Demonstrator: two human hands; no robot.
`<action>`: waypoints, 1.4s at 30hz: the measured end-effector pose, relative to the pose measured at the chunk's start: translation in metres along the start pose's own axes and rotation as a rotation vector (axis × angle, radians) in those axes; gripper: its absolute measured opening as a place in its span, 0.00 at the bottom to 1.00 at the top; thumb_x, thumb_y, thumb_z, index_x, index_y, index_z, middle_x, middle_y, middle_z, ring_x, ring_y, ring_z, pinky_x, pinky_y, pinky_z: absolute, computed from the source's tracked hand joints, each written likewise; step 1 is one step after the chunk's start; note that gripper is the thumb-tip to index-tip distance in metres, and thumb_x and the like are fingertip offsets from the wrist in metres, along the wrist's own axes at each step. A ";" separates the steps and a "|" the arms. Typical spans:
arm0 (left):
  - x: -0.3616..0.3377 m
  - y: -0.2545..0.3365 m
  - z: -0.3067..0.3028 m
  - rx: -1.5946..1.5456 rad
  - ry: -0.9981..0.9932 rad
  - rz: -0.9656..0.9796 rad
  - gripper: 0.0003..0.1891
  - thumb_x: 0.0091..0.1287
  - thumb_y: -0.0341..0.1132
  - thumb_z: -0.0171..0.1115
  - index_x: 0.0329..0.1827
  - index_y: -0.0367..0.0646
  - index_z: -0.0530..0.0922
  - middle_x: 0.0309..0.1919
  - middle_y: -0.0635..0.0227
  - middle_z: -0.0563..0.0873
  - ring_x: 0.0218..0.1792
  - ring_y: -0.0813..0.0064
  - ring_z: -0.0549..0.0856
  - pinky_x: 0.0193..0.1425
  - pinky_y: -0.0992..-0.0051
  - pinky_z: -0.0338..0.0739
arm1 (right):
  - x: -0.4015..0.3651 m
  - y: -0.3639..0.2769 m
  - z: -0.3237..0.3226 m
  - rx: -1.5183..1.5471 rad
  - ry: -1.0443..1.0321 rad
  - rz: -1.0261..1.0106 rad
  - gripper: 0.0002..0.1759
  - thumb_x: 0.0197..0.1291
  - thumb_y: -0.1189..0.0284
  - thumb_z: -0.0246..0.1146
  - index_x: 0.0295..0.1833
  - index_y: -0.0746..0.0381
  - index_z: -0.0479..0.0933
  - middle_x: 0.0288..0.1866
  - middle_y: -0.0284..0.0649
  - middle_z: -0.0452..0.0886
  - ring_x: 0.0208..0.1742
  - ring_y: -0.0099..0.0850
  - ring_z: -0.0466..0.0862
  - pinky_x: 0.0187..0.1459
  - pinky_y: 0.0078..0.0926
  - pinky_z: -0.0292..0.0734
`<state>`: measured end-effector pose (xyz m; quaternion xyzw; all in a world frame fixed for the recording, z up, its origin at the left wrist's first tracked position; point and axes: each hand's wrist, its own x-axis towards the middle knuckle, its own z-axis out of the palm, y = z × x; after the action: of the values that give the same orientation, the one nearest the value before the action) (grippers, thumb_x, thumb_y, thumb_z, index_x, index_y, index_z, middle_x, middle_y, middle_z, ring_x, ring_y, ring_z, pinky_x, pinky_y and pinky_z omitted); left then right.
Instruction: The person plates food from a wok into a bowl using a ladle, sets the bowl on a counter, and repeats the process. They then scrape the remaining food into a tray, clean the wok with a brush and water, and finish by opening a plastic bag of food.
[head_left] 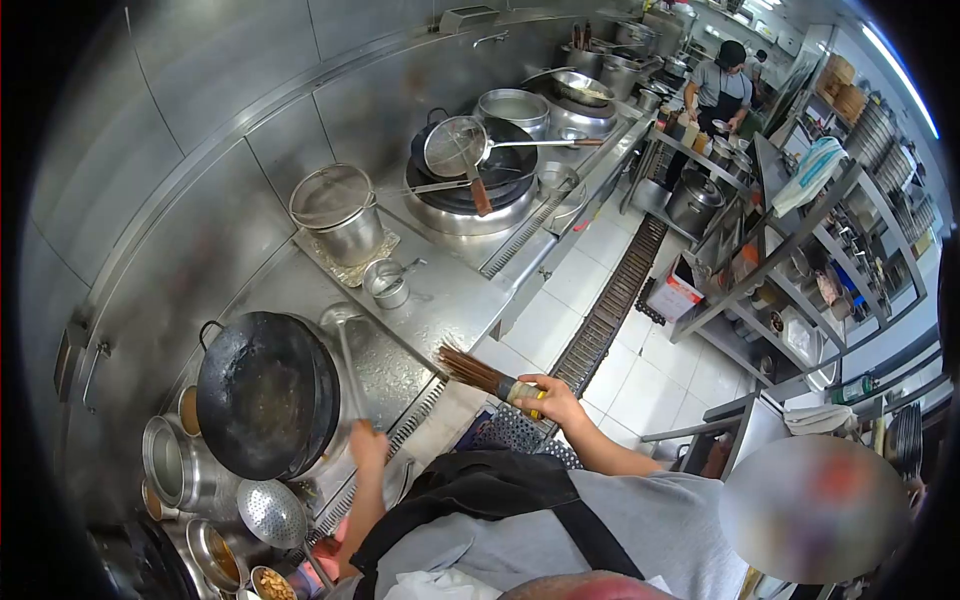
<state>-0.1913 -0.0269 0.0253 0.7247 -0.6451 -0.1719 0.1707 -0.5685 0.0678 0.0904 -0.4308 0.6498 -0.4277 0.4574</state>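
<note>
Steel walls [235, 80], white tiled floor [548, 318]

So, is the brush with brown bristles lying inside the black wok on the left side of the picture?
No, the brush is gripped in the right hand, apart from the black wok.

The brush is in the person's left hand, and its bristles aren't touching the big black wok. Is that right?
Not quite: the head view shows the brush in the right hand, not the left hand. The rest is right: its bristles aren't touching the big black wok.
</note>
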 end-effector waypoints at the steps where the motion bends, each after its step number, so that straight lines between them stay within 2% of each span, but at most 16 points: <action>1: -0.014 0.017 0.007 -0.056 -0.001 -0.065 0.14 0.52 0.27 0.56 0.43 0.34 0.74 0.37 0.41 0.82 0.41 0.40 0.81 0.49 0.51 0.74 | -0.002 -0.002 -0.002 0.051 -0.037 0.012 0.30 0.46 0.72 0.73 0.57 0.66 0.75 0.39 0.39 0.83 0.39 0.26 0.82 0.43 0.22 0.77; 8: -0.038 0.055 0.051 -0.287 -0.090 -0.047 0.12 0.60 0.29 0.53 0.44 0.32 0.72 0.39 0.41 0.79 0.42 0.39 0.79 0.48 0.51 0.73 | 0.020 -0.059 0.022 -0.007 -0.108 -0.098 0.30 0.46 0.75 0.72 0.59 0.65 0.74 0.40 0.35 0.83 0.37 0.22 0.80 0.39 0.21 0.77; 10: -0.036 0.038 0.079 -0.406 -0.224 0.120 0.15 0.65 0.36 0.47 0.45 0.34 0.74 0.42 0.40 0.81 0.44 0.40 0.80 0.49 0.51 0.73 | 0.036 -0.092 0.058 -0.014 -0.180 -0.135 0.27 0.50 0.75 0.70 0.58 0.63 0.75 0.42 0.37 0.82 0.36 0.23 0.79 0.36 0.20 0.77; 11: -0.032 0.013 0.097 -0.327 -0.344 0.462 0.17 0.65 0.37 0.46 0.46 0.33 0.75 0.42 0.39 0.81 0.45 0.41 0.81 0.50 0.51 0.74 | 0.044 -0.109 0.078 -0.017 -0.253 -0.126 0.27 0.50 0.75 0.70 0.58 0.64 0.76 0.42 0.37 0.82 0.34 0.22 0.79 0.33 0.20 0.77; 12: -0.034 0.035 0.057 -0.187 -0.580 0.240 0.18 0.63 0.39 0.48 0.45 0.32 0.76 0.41 0.39 0.82 0.45 0.41 0.81 0.52 0.51 0.74 | 0.054 -0.116 0.098 -0.071 -0.302 -0.234 0.27 0.49 0.75 0.70 0.58 0.65 0.76 0.44 0.38 0.82 0.35 0.22 0.79 0.32 0.19 0.77; 14: -0.049 0.028 0.009 -0.291 -0.489 0.092 0.19 0.62 0.42 0.53 0.46 0.34 0.77 0.43 0.42 0.82 0.45 0.43 0.81 0.52 0.53 0.74 | 0.067 -0.148 0.152 -0.110 -0.472 -0.254 0.27 0.48 0.75 0.72 0.57 0.66 0.77 0.46 0.41 0.83 0.39 0.25 0.81 0.37 0.23 0.78; 18: -0.103 -0.052 -0.049 -0.620 -0.192 -0.141 0.20 0.63 0.38 0.57 0.55 0.37 0.75 0.39 0.50 0.85 0.40 0.57 0.86 0.46 0.63 0.79 | 0.106 -0.180 0.279 -0.495 -0.728 -0.910 0.27 0.48 0.71 0.71 0.57 0.61 0.78 0.46 0.46 0.83 0.43 0.34 0.83 0.46 0.28 0.77; 19: -0.120 -0.076 -0.059 -0.795 -0.086 -0.256 0.21 0.63 0.36 0.59 0.58 0.38 0.75 0.37 0.53 0.86 0.38 0.64 0.87 0.43 0.67 0.80 | 0.110 -0.197 0.306 -0.587 -0.841 -0.836 0.25 0.50 0.67 0.70 0.56 0.57 0.79 0.46 0.48 0.83 0.48 0.43 0.82 0.53 0.32 0.73; 21: -0.161 -0.124 -0.090 -0.574 0.138 -0.484 0.22 0.61 0.39 0.60 0.57 0.39 0.76 0.39 0.55 0.87 0.42 0.61 0.87 0.47 0.67 0.80 | 0.146 -0.195 0.369 -0.942 -0.941 -0.978 0.24 0.49 0.60 0.67 0.54 0.52 0.80 0.46 0.51 0.82 0.50 0.48 0.80 0.55 0.38 0.75; 25: -0.232 -0.187 -0.120 -0.463 0.610 -0.776 0.20 0.59 0.32 0.61 0.53 0.31 0.74 0.40 0.46 0.84 0.42 0.55 0.86 0.47 0.62 0.80 | 0.195 -0.227 0.476 -1.230 -0.572 -1.028 0.14 0.56 0.62 0.59 0.44 0.55 0.82 0.39 0.50 0.84 0.43 0.49 0.83 0.48 0.43 0.79; 28: -0.252 -0.206 -0.112 -0.207 0.433 -0.856 0.32 0.56 0.34 0.63 0.62 0.24 0.65 0.50 0.35 0.78 0.51 0.41 0.79 0.58 0.57 0.74 | 0.195 -0.214 0.538 -1.157 -0.396 -1.010 0.17 0.57 0.60 0.61 0.51 0.53 0.80 0.40 0.54 0.83 0.44 0.51 0.83 0.47 0.46 0.79; 32: -0.241 -0.220 -0.078 -0.196 0.444 -0.892 0.39 0.53 0.36 0.65 0.65 0.21 0.60 0.55 0.31 0.73 0.58 0.39 0.74 0.65 0.58 0.68 | 0.159 -0.187 0.539 -0.917 -0.629 -0.938 0.25 0.52 0.60 0.67 0.58 0.52 0.77 0.42 0.55 0.82 0.47 0.51 0.81 0.51 0.41 0.76; 36: -0.235 -0.245 -0.053 -0.226 0.433 -0.859 0.39 0.49 0.40 0.69 0.61 0.26 0.66 0.52 0.34 0.76 0.54 0.40 0.77 0.59 0.56 0.72 | 0.168 -0.207 0.456 -0.977 -0.968 -0.888 0.26 0.48 0.62 0.70 0.56 0.52 0.79 0.44 0.52 0.83 0.47 0.48 0.82 0.51 0.40 0.77; 38: -0.231 -0.252 -0.056 -0.520 0.277 -0.969 0.32 0.49 0.41 0.70 0.53 0.30 0.71 0.44 0.38 0.80 0.47 0.41 0.80 0.53 0.55 0.74 | 0.198 -0.219 0.421 -1.136 -0.789 -0.788 0.24 0.50 0.61 0.68 0.55 0.53 0.80 0.43 0.53 0.83 0.43 0.47 0.84 0.47 0.39 0.79; 40: -0.226 -0.246 -0.047 -0.407 0.319 -0.909 0.31 0.50 0.41 0.69 0.53 0.31 0.70 0.43 0.39 0.80 0.46 0.41 0.80 0.53 0.54 0.74 | 0.224 -0.229 0.424 -1.245 -0.438 -0.779 0.22 0.52 0.61 0.67 0.54 0.54 0.80 0.40 0.54 0.83 0.39 0.47 0.85 0.42 0.39 0.80; 42: -0.219 -0.238 -0.047 -0.280 0.355 -0.848 0.30 0.51 0.42 0.69 0.53 0.32 0.70 0.42 0.40 0.80 0.45 0.41 0.80 0.52 0.53 0.73 | 0.228 -0.215 0.465 -0.970 -0.258 -0.936 0.23 0.53 0.61 0.66 0.55 0.55 0.79 0.36 0.53 0.83 0.34 0.49 0.84 0.38 0.40 0.81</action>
<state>0.0152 0.2181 -0.0384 0.9121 -0.2245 -0.1851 0.2887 -0.1321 -0.2807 0.1424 -0.8698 0.4537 -0.1863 0.0534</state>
